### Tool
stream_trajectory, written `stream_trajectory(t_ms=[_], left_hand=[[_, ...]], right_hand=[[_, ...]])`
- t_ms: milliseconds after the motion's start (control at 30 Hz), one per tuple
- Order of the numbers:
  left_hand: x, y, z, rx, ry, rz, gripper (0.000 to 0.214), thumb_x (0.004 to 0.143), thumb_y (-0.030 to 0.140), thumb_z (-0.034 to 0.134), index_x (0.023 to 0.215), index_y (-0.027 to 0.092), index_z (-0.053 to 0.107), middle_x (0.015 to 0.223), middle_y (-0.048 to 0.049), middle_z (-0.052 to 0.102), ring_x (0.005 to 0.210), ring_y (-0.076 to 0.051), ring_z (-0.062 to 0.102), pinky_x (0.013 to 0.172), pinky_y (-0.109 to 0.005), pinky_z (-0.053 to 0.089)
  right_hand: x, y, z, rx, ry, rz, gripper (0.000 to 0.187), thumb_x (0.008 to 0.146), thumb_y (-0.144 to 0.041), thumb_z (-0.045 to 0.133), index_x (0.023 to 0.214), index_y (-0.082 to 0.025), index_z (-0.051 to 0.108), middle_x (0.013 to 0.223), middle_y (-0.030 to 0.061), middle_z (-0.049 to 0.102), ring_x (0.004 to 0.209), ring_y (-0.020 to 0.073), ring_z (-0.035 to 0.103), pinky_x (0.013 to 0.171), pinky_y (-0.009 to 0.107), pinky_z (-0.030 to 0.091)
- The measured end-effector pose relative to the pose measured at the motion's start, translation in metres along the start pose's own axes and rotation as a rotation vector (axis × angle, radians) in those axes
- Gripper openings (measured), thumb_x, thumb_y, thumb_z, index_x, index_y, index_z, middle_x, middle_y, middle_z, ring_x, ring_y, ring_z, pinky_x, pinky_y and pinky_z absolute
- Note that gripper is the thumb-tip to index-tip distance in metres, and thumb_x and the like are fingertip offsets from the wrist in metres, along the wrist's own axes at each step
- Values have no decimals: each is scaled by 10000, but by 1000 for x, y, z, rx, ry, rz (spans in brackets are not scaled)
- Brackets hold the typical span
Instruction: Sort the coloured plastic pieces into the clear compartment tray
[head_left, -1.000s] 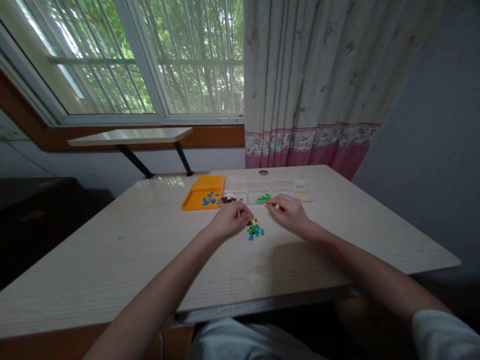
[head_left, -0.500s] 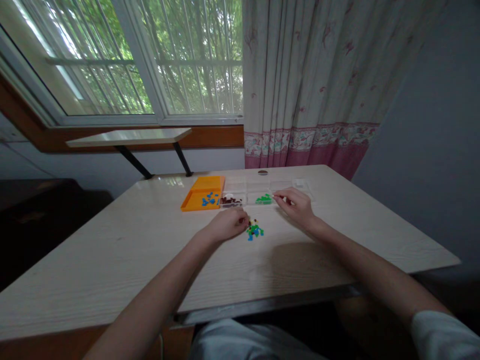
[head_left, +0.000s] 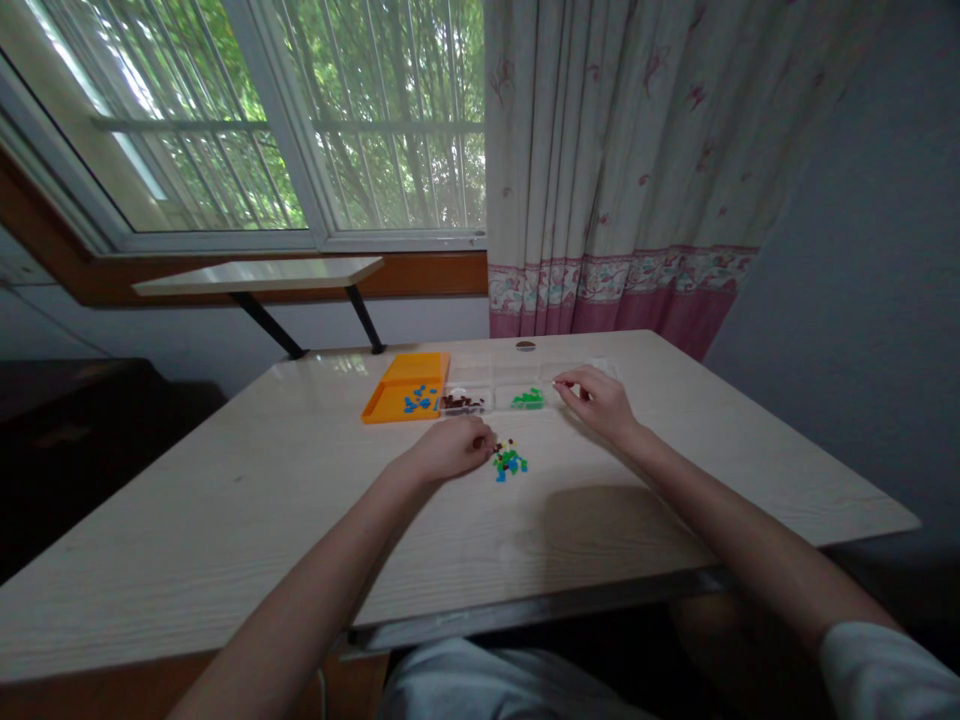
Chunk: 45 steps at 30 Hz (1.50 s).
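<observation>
Small blue, green, yellow and dark brown pieces lie in a loose pile (head_left: 510, 462) on the table. Close to the pile's left edge is my left hand (head_left: 459, 447), fingers curled and closed; whatever is in it is hidden. My right hand (head_left: 596, 398) is pinched closed over the right part of a clear divided box (head_left: 489, 408). A tiny pale spot shows at its fingertips, too small to name. Green pieces (head_left: 527, 399) fill one compartment just left of that hand. Dark brown pieces (head_left: 463, 402) lie in the compartment further left.
An open orange case (head_left: 382, 402) with blue pieces (head_left: 420, 398) adjoins the clear box on the left. A raised white shelf (head_left: 259, 272) on black legs stands at the table's back left. The wooden table (head_left: 300, 540) has its front edge near my lap.
My right hand has shifted slightly to the right and up, away from the green pieces. My left hand has barely moved, and the pile looks the same.
</observation>
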<state>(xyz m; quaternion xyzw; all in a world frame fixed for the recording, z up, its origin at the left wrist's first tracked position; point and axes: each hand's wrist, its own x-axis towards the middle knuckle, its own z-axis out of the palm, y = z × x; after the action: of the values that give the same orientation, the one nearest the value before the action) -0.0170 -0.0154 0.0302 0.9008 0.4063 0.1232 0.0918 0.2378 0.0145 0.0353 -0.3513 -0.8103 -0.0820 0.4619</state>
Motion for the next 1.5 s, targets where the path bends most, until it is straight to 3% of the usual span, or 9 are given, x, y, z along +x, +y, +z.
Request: stream_trajectory(t_ms=[233, 367, 533, 700, 800, 1067, 1267, 1500], left_hand=[[-1, -2, -1, -32, -29, 12, 178, 728, 195, 478, 748, 170, 653, 648, -17, 608, 570, -106, 513, 515, -179, 342], [-1, -2, -2, -26, -35, 16, 169, 722, 178, 474, 719, 165, 642, 638, -14, 600, 564, -101, 504, 518, -176, 337], [0, 4, -2, -106, 14, -14, 164, 718, 162, 475, 715, 152, 638, 634, -12, 596, 561, -97, 492, 522, -180, 335], [2, 14, 2, -227, 201, -28, 175, 686, 112, 483, 747, 136, 646, 662, -11, 596, 583, -87, 488, 539, -179, 342], [3, 17, 4, -236, 226, -17, 156, 678, 114, 490, 728, 131, 637, 639, -6, 580, 571, -82, 477, 530, -177, 336], [3, 20, 4, -263, 183, -16, 128, 665, 123, 516, 710, 132, 636, 606, 3, 557, 553, -79, 457, 515, -178, 332], [7, 18, 12, -506, 323, -79, 159, 705, 250, 575, 751, 111, 638, 595, 2, 517, 515, -67, 412, 468, -177, 310], [10, 23, 12, -768, 383, -162, 198, 662, 288, 637, 700, 96, 612, 540, 32, 446, 481, -54, 360, 444, -173, 269]], right_hand=[[-6, 48, 3, -221, -247, 278, 161, 804, -254, 502, 840, -184, 642, 834, 43, 635, 785, 160, 567, 703, 256, 406], [-11, 58, 8, -247, -348, 340, 195, 808, -256, 482, 871, -189, 654, 885, 52, 643, 832, 168, 571, 751, 266, 408], [-10, 28, 13, -141, -345, 269, 203, 818, -256, 471, 898, -196, 647, 874, 42, 644, 809, 153, 572, 727, 250, 408], [-10, -20, 18, 104, -479, 20, 189, 815, -292, 502, 896, -197, 644, 815, 27, 641, 748, 125, 572, 671, 214, 397], [-12, -36, 20, 168, -525, -66, 198, 806, -311, 526, 908, -188, 642, 780, 26, 638, 707, 117, 566, 633, 201, 384], [-16, -42, 23, 165, -489, -79, 172, 820, -297, 506, 850, -187, 635, 753, 16, 633, 684, 112, 558, 619, 202, 374], [-15, -42, 21, 182, -353, -40, 174, 826, -286, 491, 833, -173, 623, 735, 30, 614, 678, 122, 551, 608, 208, 386], [-13, -44, 21, 225, -281, -31, 149, 819, -278, 510, 793, -172, 612, 688, 9, 593, 643, 108, 531, 595, 202, 371]])
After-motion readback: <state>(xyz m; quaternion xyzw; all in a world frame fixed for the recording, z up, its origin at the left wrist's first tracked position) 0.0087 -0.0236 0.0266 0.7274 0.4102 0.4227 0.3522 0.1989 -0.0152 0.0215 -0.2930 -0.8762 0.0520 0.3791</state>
